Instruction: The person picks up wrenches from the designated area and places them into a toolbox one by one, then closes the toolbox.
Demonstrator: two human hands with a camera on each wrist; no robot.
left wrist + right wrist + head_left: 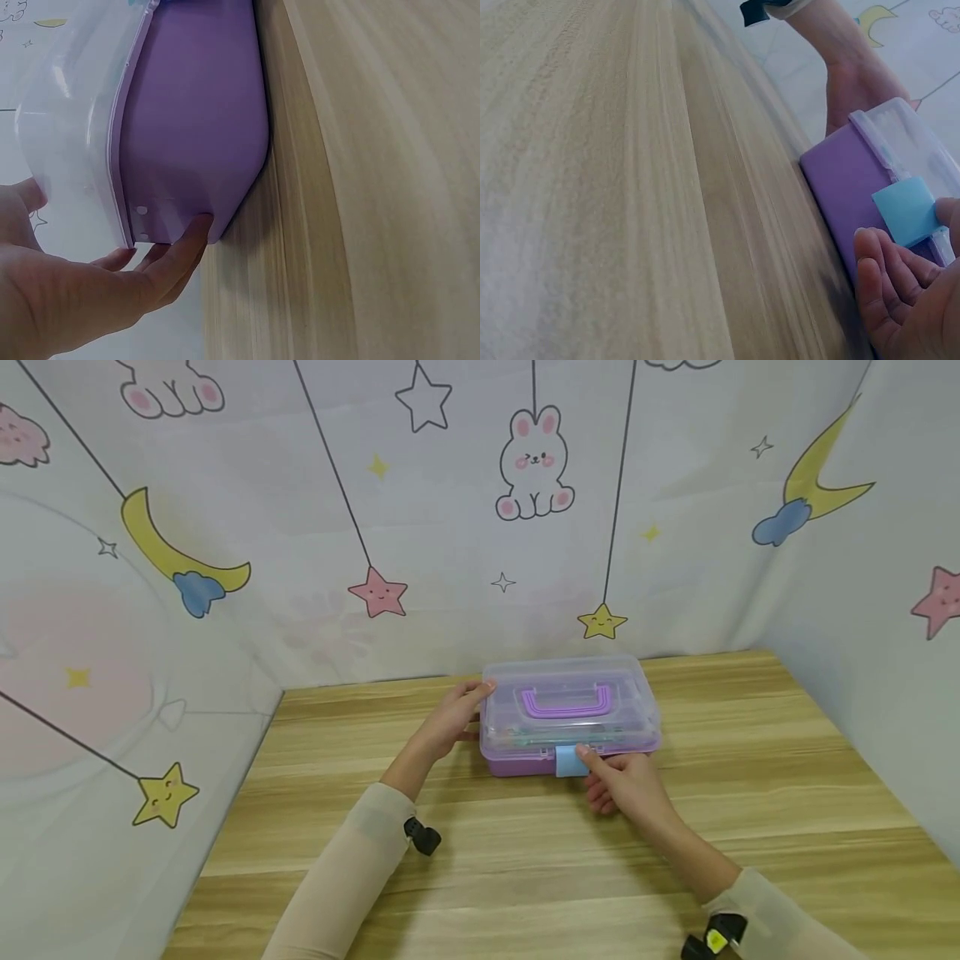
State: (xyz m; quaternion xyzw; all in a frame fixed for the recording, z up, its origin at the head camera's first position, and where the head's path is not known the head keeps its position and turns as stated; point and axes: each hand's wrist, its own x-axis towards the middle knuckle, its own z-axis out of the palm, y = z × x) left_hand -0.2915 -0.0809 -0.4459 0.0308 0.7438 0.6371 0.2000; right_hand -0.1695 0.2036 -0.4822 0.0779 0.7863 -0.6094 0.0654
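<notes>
A plastic storage box (525,767) with a purple base, a clear lid (465,539) and a purple carrying handle (567,713) lies flat on the table. Its lid is down, and pale green, slender items show faintly through it. My left hand (452,718) holds the box's left end, thumb on the lid and fingers against the purple side (187,127). At the front, the thumb of my right hand (626,781) is on the top edge of the light-blue latch (906,211). The other fingers of that hand curl loosely below the latch.
The wood-grain table (495,877) extends around the box. Behind it hangs a pale cloth (450,510) printed with rabbits, moons and stars, which also runs along both sides. Each sleeve carries a small black wrist camera (422,837).
</notes>
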